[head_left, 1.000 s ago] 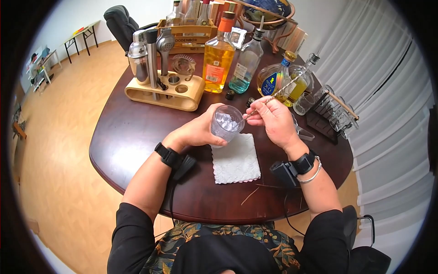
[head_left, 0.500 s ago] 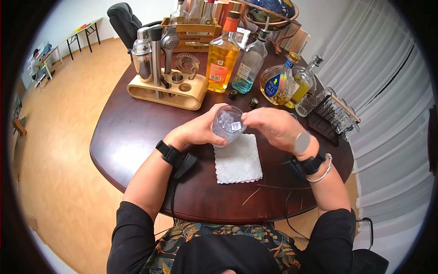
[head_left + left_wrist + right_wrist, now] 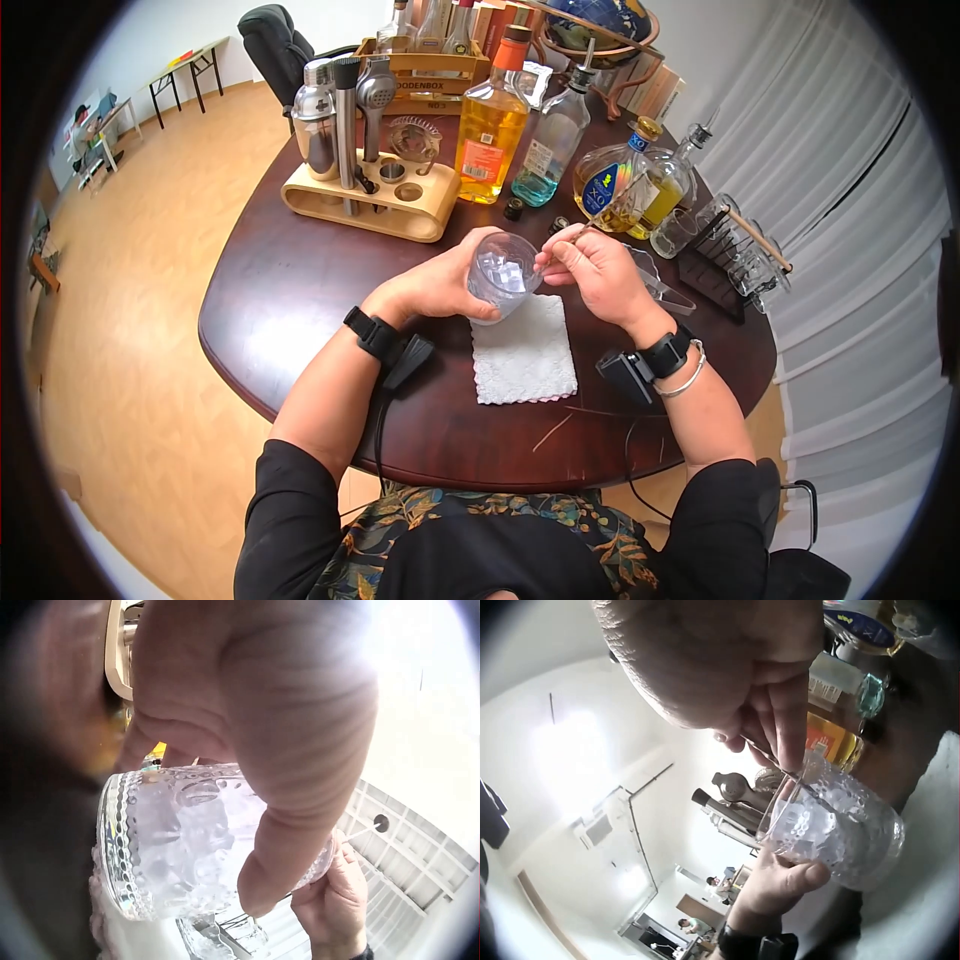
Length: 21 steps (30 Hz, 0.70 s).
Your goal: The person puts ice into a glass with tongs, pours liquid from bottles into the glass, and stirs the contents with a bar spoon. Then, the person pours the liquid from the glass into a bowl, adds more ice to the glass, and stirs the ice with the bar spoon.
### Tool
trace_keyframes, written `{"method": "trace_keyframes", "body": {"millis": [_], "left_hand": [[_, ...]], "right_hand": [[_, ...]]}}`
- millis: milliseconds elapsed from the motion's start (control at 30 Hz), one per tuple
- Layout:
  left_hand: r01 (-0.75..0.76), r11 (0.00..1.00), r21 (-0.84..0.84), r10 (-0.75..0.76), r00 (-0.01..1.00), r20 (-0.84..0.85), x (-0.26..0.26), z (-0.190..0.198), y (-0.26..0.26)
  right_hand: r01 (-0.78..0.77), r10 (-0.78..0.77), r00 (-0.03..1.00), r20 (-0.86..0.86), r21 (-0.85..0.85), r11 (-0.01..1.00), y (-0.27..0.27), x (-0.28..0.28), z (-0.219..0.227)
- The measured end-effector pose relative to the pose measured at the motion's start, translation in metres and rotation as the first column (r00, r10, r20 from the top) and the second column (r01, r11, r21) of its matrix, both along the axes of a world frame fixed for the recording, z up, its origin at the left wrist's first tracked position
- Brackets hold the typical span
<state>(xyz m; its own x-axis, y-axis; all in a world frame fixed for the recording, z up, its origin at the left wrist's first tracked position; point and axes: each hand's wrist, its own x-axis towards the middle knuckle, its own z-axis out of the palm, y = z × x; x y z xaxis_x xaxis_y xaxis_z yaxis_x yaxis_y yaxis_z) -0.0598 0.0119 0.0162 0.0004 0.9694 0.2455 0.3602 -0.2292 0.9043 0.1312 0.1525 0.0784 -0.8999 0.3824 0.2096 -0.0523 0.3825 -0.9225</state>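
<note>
My left hand [image 3: 430, 283] grips a clear glass [image 3: 488, 296] around its side, fingers on the far side and thumb in front. The glass is tilted, with a beaded, embossed wall [image 3: 169, 847] and ice cubes [image 3: 505, 271] inside. At its mouth, my right hand [image 3: 605, 280] pinches a thin bar spoon with a twisted shaft [image 3: 803, 782]. The shaft slants down over the rim into the ice; its lower end is hidden among the cubes. A white folded cloth [image 3: 524, 360] lies on the table just below and nearer than the glass.
Behind the hands stand an orange-capped bottle [image 3: 487, 135], a bluish clear bottle [image 3: 548, 150] and an XO bottle [image 3: 610, 185]. A wooden bar-tool stand [image 3: 420, 215] is at back left, a rack of glasses [image 3: 715, 270] at right. Bottle caps [image 3: 514, 208] lie close behind the glass.
My right hand has turned over the glass rim and back again with the bar spoon, and the ice cubes have shifted. The left hand keeps its hold on the glass.
</note>
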Motion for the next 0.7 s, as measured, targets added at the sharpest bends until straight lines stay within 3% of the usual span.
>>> {"method": "trace_keyframes", "body": {"millis": [100,300,433,533,600,667,700], "left_hand": [[-0.04,0.996,-0.076,0.044,0.998,0.048,0.001,0.001,-0.001],[-0.009,0.998,-0.055,0.005,0.997,-0.078,0.001,0.002,-0.003],[0.052,0.998,-0.035,-0.053,0.998,-0.026,-0.005,-0.007,0.002],[0.05,0.998,-0.035,-0.052,0.997,-0.056,-0.012,-0.015,0.003],[0.053,0.998,-0.04,-0.055,0.998,-0.041,-0.012,-0.013,0.002],[0.065,0.997,-0.031,-0.062,0.995,0.076,-0.003,-0.004,-0.003],[0.071,0.997,-0.026,-0.067,0.989,0.133,0.0,-0.001,-0.004]], "right_hand": [[0.047,-0.047,0.999,0.005,-0.173,0.984,-0.003,0.005,0.006],[0.053,-0.063,0.997,-0.046,-0.181,0.982,-0.009,0.009,0.031],[-0.03,0.039,0.998,-0.041,0.191,0.981,-0.02,0.015,0.047],[-0.1,0.085,0.995,0.053,0.592,0.8,-0.025,0.023,0.068],[-0.118,0.186,0.982,-0.031,0.669,0.734,-0.028,0.024,0.074],[-0.159,0.34,0.934,-0.108,0.728,0.667,-0.023,0.02,0.071],[-0.197,0.363,0.929,-0.07,0.736,0.647,-0.019,0.017,0.067]]}}
